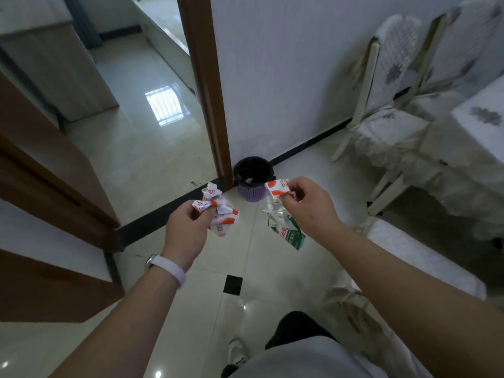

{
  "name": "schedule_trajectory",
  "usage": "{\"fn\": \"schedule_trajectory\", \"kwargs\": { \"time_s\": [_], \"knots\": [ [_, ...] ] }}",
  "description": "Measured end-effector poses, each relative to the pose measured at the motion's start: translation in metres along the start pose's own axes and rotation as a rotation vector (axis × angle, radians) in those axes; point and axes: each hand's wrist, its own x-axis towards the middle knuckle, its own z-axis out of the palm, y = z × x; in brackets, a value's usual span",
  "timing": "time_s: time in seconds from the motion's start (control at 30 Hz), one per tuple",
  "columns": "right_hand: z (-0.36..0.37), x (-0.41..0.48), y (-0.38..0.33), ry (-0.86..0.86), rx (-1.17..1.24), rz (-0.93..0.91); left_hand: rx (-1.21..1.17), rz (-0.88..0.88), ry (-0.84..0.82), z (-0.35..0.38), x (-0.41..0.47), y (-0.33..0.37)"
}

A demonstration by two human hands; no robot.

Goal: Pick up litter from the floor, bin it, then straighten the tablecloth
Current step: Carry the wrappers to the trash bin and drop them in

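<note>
Litter fills both hands, held out over the tiled floor (pixel 141 170) with the bin ahead of them. The left hand (pixel 185 230), a white band (pixel 170 270) on its wrist, has its grip clamped on crumpled red-and-white wrappers (pixel 218 211). The fingers curl under the bundle near its lower left, so most of the paper sticks up and out to the right of the knuckles, one piece rising above the fingertips and another hanging below them.

The right hand (pixel 311 205) is likewise closed on litter. Thumb and fingers pinch a red-and-white wrapper (pixel 276 188) that juts left of the hand, and below the same grip dangles a crushed silvery piece with a green carton (pixel 293 236) hanging lowest, under the wrist.

Between and beyond the two hands stands the bin (pixel 253 177), a small purple basket with a dark liner, set on the floor against the white wall (pixel 286 77) just right of a brown door frame (pixel 207 85). A scrap of something pale shows inside it. Neither hand is over the bin; both are nearer the camera than it, one on each side.

At the right edge is the desk (pixel 480 126) under a pale tablecloth (pixel 463 175) with a grey flower print, its skirt hanging in folds. Two covered chairs (pixel 392 85) stand by the wall beside it.
</note>
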Motion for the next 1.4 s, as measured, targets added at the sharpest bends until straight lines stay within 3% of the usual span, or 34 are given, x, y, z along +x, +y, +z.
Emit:
{"fn": "schedule_trajectory", "kwargs": {
  "time_s": [0.17, 0.4, 0.67, 1.03, 1.4],
  "knots": [
    [0.007, 0.069, 0.012, 0.040, 0.027, 0.060, 0.040, -0.024, -0.066, 0.023, 0.071, -0.002],
    [0.030, 0.204, 0.043, -0.040, 0.121, 0.118, 0.070, -0.069, -0.058, 0.073, 0.194, 0.002],
    [0.007, 0.352, 0.067, -0.057, 0.011, 0.131, 0.141, -0.130, -0.075, 0.146, 0.324, 0.032],
    [0.015, 0.466, 0.076, -0.032, 0.012, 0.218, 0.223, -0.150, -0.166, 0.181, 0.461, 0.033],
    [0.093, 0.573, 0.078, 0.084, -0.061, 0.375, 0.196, -0.203, -0.408, 0.216, 0.599, -0.017]
  ]
}}
